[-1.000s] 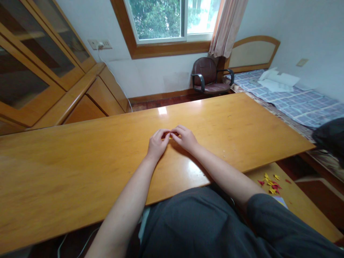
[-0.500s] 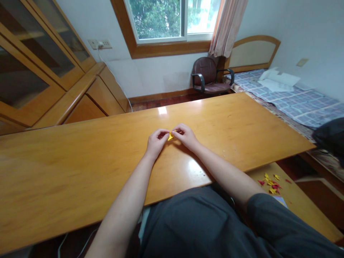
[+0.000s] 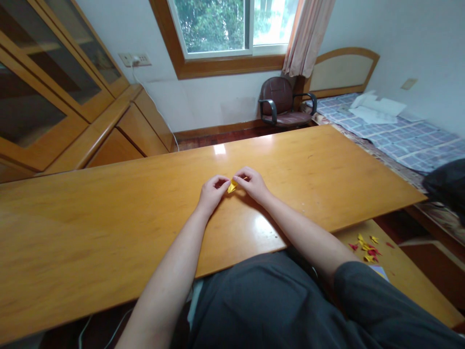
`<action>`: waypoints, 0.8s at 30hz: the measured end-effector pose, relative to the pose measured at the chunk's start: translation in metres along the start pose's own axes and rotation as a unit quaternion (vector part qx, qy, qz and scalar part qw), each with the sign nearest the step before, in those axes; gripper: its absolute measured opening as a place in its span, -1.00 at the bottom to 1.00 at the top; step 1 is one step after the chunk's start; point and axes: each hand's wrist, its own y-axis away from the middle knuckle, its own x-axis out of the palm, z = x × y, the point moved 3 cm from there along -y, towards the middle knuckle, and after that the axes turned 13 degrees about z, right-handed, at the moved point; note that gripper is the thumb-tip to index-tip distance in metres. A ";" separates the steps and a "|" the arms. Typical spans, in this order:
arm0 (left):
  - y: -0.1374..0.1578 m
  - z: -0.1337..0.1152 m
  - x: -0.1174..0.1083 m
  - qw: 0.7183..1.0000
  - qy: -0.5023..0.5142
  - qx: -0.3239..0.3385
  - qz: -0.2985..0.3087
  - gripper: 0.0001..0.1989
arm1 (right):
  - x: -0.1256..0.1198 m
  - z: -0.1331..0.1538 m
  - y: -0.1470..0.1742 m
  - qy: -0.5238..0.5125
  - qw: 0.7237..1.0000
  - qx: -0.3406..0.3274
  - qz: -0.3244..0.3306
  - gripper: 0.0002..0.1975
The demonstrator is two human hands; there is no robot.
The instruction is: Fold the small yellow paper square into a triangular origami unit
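A small yellow folded paper piece (image 3: 232,187) is pinched between my two hands, just above the middle of the wooden table (image 3: 109,232). On its left side, my left hand (image 3: 213,191) has thumb and fingertips closed on the edge. My right hand (image 3: 251,182) grips it from the right, thumb towards me. The fingers cover part of the paper, so its full shape is hidden.
Several red and yellow folded paper pieces (image 3: 368,249) lie on a lower wooden surface (image 3: 407,271) at the right. Beyond the table stand a maroon armchair (image 3: 278,99) and a bed (image 3: 403,140). A glass-fronted cabinet (image 3: 83,131) is at the left.
The yellow paper has turned slightly between my fingertips and more of it shows towards me. My hands have barely shifted.
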 end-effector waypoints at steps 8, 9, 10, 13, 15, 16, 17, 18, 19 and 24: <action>0.000 -0.002 0.001 1.000 0.026 -0.006 0.005 -0.79 | -0.001 0.002 0.000 -0.002 1.000 -0.010 -0.012 -0.80; 0.001 -0.003 0.001 0.999 0.031 -0.004 0.007 -0.78 | -0.001 0.002 0.000 -0.005 1.000 -0.012 -0.012 -0.80; 0.001 -0.003 0.001 0.999 0.037 -0.003 0.009 -0.77 | -0.001 0.002 0.000 -0.008 1.000 -0.014 -0.010 -0.80; 0.001 -0.004 0.002 0.999 0.048 -0.005 0.021 -0.74 | -0.001 0.002 0.000 -0.016 1.000 -0.017 -0.001 -0.79; 0.001 -0.004 0.002 0.999 0.048 -0.009 0.023 -0.74 | 0.000 0.001 0.000 -0.018 1.000 -0.014 0.002 -0.77; 0.001 -0.003 0.002 0.999 0.048 -0.010 0.024 -0.74 | 0.000 0.000 0.000 -0.020 1.000 -0.011 0.002 -0.76; 0.001 -0.003 0.001 0.998 0.049 -0.012 0.023 -0.75 | 0.000 0.000 0.000 -0.026 1.000 -0.006 0.003 -0.75; 0.001 -0.002 0.001 0.998 0.050 -0.015 0.021 -0.75 | 0.000 -0.002 0.000 -0.037 0.999 -0.001 0.005 -0.73; 0.001 -0.001 0.001 0.998 0.053 -0.018 0.018 -0.75 | 0.001 -0.003 -0.001 -0.053 0.999 0.006 0.007 -0.71; -0.001 0.004 -0.003 0.997 0.067 -0.026 -0.010 -0.73 | 0.005 -0.008 -0.001 -0.122 0.991 0.047 0.026 -0.70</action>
